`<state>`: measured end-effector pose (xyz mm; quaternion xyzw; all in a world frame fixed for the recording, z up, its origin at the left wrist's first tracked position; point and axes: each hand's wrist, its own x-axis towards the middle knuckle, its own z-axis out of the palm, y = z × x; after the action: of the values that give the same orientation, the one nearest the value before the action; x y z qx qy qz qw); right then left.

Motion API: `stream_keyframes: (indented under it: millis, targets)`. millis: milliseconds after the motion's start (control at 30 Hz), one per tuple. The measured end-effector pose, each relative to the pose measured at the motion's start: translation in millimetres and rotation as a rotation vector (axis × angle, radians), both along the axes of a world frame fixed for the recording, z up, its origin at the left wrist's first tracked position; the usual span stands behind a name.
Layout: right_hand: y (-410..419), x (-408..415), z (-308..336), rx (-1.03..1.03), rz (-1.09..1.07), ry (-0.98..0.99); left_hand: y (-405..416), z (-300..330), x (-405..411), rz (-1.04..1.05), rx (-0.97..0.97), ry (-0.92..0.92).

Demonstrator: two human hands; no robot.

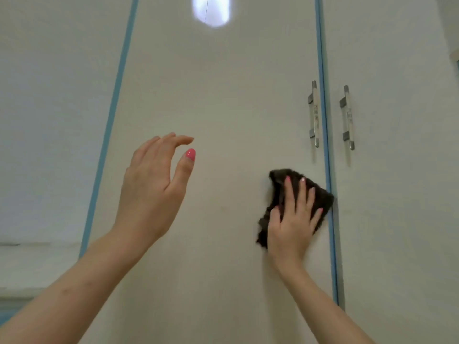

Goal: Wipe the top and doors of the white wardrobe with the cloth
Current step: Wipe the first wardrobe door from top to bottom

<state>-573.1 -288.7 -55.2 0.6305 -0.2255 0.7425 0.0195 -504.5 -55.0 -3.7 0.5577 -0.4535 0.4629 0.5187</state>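
A white wardrobe door (223, 95) with blue edge strips fills the middle of the view. My right hand (293, 219) lies flat on a dark brown cloth (278, 180), pressing it against this door close to its right blue edge, below the handles. My left hand (154, 184) hovers in front of the door's left half, fingers apart and slightly curled, holding nothing. A second white door (397, 170) stands to the right of the blue strip.
Two metal bar handles (313, 114) (347, 117) sit either side of the gap between the doors, above the cloth. A bright round light reflection (211, 9) shows near the door's top. A white wall (49, 120) lies to the left.
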Motion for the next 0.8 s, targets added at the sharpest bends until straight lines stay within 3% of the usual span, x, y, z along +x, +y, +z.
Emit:
stream_keyframes:
  millis: [67, 133, 200, 267, 367, 400, 433, 500, 600, 667, 733, 800]
  targets:
    - [5.4, 3.6, -47.2, -0.47, -0.041, 0.407, -2.3, -8.5, 1.3, 0.016, 0.021, 0.011]
    - [-9.6, -15.5, -45.2, -0.874, -0.107, 0.79, -2.0, -15.3, 4.0, 0.031, 0.032, 0.015]
    - [-21.4, -30.3, -15.2, -1.0, -0.157, 0.94, 1.7, -19.5, 7.8, 0.029, 0.035, 0.026]
    - [-18.5, -27.3, 12.6, -0.766, -0.123, 0.732, 7.1, -22.8, 12.5, 0.016, 0.02, 0.035]
    - [24.0, 12.2, 35.5, -0.052, -0.034, 0.17, 13.4, -32.0, 17.2, -0.012, -0.023, 0.075]
    - [45.1, 28.4, 36.6, 0.078, -0.035, 0.095, 14.4, -36.4, 18.2, -0.013, -0.034, 0.084]
    - [63.6, 43.7, 31.2, 0.084, -0.053, 0.084, 15.2, -41.0, 18.8, -0.008, -0.042, 0.086]
    - [85.0, 67.3, 1.5, -0.211, -0.063, 0.241, 15.3, -49.4, 18.5, 0.007, -0.052, 0.076]
    - [83.9, 65.0, -52.2, -0.893, -0.05, 0.771, 15.0, -54.4, 16.5, 0.028, -0.038, 0.075]
    - [62.9, 46.8, -38.3, -1.222, -0.091, 1.073, 16.5, -54.2, 16.1, 0.037, -0.033, 0.077]
    - [44.0, 29.8, -1.2, -1.314, -0.111, 1.2, 20.3, -52.2, 17.1, 0.043, -0.051, 0.065]
    - [33.2, 19.9, 35.2, -1.195, -0.158, 1.098, 26.6, -49.8, 20.7, 0.04, -0.072, 0.064]
